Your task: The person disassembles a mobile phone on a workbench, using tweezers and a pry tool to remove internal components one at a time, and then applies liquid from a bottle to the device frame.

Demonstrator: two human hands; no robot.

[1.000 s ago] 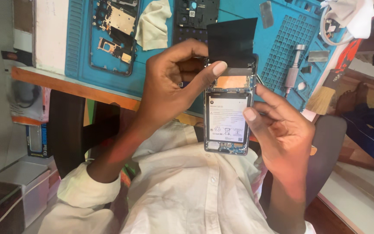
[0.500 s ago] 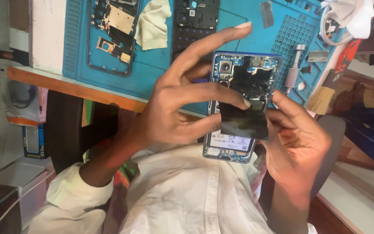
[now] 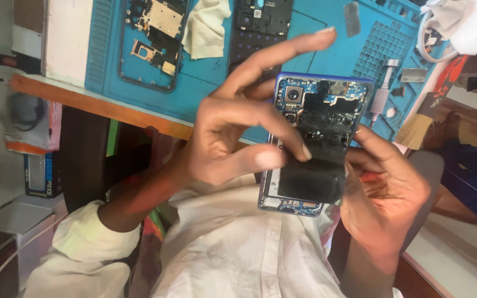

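The opened phone [image 3: 316,138] is held above the lap, long axis pointing toward the bench [image 3: 216,110]. Right hand [image 3: 385,193] fingers clamp its edge. Left hand [image 3: 238,138] fingers pinch the black sheet [image 3: 310,179] over its lower half.

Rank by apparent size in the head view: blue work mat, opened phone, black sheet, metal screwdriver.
1. blue work mat
2. opened phone
3. black sheet
4. metal screwdriver
The phone and sheet sit nearer the camera, which inflates them.
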